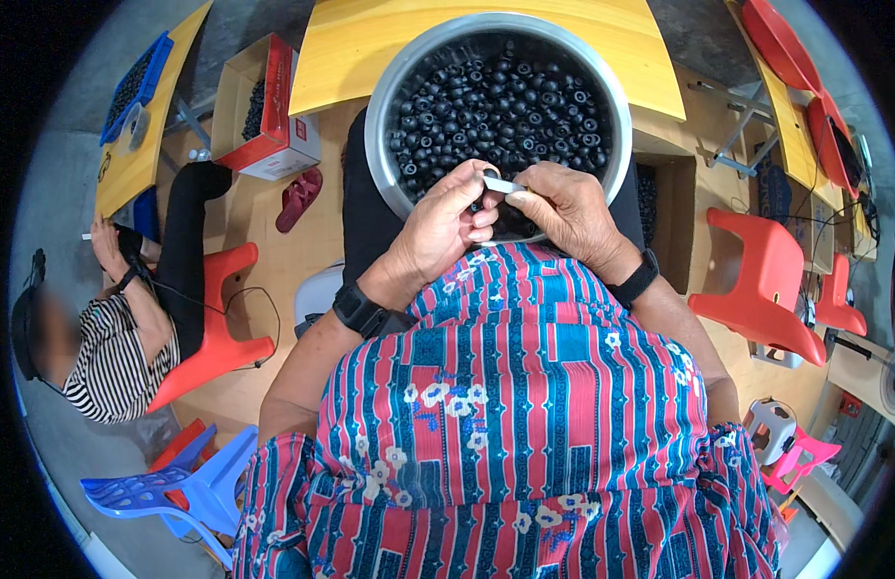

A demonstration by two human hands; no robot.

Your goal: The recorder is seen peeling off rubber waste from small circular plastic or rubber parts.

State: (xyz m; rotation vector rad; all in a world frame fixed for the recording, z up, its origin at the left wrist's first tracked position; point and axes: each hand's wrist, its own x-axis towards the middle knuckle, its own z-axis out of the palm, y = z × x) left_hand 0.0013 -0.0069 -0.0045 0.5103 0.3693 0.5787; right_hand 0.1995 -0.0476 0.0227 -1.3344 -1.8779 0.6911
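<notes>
A wide metal basin (pixel 376 145) full of small black round parts (pixel 495 101), several with a ring-shaped hollow, sits at my lap against the table. Over its near edge, my left hand (pixel 438 220) pinches one small black part (pixel 490 175) between thumb and fingers. My right hand (pixel 575 217) is closed around a short, flat whitish blade-like tool (pixel 504 185). The tool's tip touches or nearly touches the held part; I cannot tell which. Fingers partly cover both.
A yellow table (pixel 331 53) stands ahead. At left are a red-and-white carton (pixel 291 150), a maroon slipper (pixel 299 200) and a co-worker in a striped shirt (pixel 124 372) on a red chair (pixel 220 318). Red stools (pixel 756 275) and red basins (pixel 780 43) are at right.
</notes>
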